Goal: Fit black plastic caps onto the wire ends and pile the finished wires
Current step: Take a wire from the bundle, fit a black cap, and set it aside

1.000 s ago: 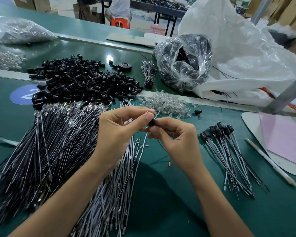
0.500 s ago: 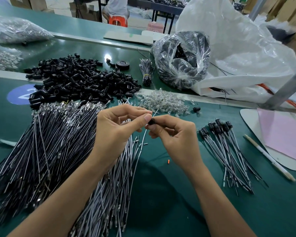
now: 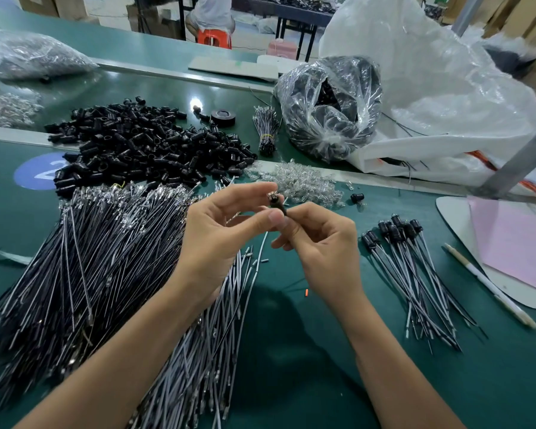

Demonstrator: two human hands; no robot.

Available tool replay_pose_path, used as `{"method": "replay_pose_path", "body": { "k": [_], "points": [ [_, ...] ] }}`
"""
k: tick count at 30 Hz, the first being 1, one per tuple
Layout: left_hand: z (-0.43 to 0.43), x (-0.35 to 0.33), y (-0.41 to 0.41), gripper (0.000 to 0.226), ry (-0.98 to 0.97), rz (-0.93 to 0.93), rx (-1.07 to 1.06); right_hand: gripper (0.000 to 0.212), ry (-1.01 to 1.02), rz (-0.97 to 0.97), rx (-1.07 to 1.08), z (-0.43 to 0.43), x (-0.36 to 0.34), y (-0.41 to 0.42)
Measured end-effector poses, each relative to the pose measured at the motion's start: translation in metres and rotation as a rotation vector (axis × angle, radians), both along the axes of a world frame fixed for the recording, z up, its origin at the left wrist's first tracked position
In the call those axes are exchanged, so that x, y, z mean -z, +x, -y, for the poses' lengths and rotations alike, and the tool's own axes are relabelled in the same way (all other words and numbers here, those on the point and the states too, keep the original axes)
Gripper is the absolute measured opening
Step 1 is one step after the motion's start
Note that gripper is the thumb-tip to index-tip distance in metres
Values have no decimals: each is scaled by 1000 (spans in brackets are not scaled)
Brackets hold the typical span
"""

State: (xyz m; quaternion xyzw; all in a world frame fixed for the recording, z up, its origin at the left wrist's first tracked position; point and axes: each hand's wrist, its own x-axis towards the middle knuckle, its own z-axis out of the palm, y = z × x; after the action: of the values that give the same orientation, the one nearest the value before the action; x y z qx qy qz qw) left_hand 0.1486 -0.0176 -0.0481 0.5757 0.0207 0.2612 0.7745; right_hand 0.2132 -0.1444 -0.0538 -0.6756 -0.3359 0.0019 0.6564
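Black plastic cap [image 3: 274, 202] pinched mid-fitting above green table [image 3: 291, 382].
Nearest, at left: uncapped wires [image 3: 84, 274], far too many to count, fanned with metal ends pointing far, probably for quick picking. Centre: left hand [image 3: 217, 239] pinching the one cap between thumb and forefinger; right hand [image 3: 322, 246] pinching its wire [image 3: 262, 246] just below, seemingly feeding it in. Right: finished wires [image 3: 415, 274], roughly ten, capped ends together. Farther: loose caps [image 3: 143, 150], hundreds, within reach; one stray cap [image 3: 357, 197].
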Motion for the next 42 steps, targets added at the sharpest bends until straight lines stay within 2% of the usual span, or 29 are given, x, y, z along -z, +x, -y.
{"method": "replay_pose_path", "body": {
  "k": [3, 8, 17, 23, 30, 33, 36, 39, 40, 42],
  "points": [
    [2, 1, 1, 33, 69, -61, 29, 19, -3, -15, -5, 0, 0, 0],
    [6, 0, 0, 24, -22, 3, 21, 21, 20, -34, -32, -2, -1, -3],
    [6, -2, -2, 25, 63, 91, -23, 12, 9, 25, -9, -4, 1, -6],
    [5, -5, -4, 20, 11, 104, -57, 4, 5, 12, -51, -8, 2, -12],
    [5, -8, -2, 14, -70, 49, -65, 13, -46, 11, -52, -10, 1, -14],
    [-4, -9, -1, 15, -227, 24, -48, 15, -133, 44, -36, -6, 0, -4],
    [-12, -8, -3, 16, -314, -56, -7, 17, -316, 96, 233, 9, 3, 29],
    [-11, -6, -2, 23, -276, -149, 48, 26, -752, 168, 550, 24, 12, 64],
    [-10, -5, -2, 27, -248, -183, 64, 33, -840, 156, 589, 27, 16, 71],
    [-11, -5, -1, 33, -177, -256, 84, 46, -883, 121, 620, 27, 22, 78]
  ]
}}
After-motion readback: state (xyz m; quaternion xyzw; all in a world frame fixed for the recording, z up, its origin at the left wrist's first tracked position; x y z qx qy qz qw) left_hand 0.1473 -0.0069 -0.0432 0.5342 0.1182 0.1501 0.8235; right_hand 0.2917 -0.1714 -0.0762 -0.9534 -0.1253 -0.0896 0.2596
